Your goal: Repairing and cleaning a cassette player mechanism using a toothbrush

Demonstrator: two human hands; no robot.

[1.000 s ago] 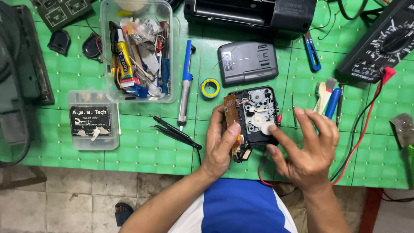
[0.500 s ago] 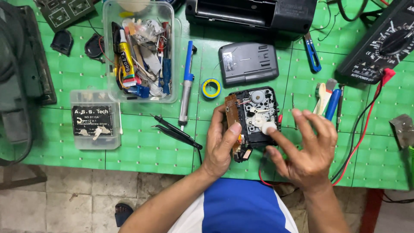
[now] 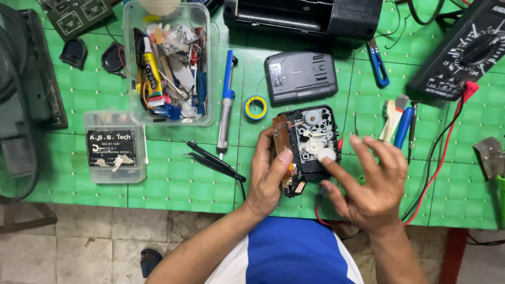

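Green bench (image 3: 173, 184) matting lies under everything. His left hand (image 3: 268, 173) has its grip clamped on the opened black mechanism (image 3: 310, 142), thumb across the brown circuit board (image 3: 282, 142). Just right of it, the right hand (image 3: 371, 184) spreads open, fingertips touching a white gear (image 3: 326, 154). Black tweezers (image 3: 213, 160) lie left.
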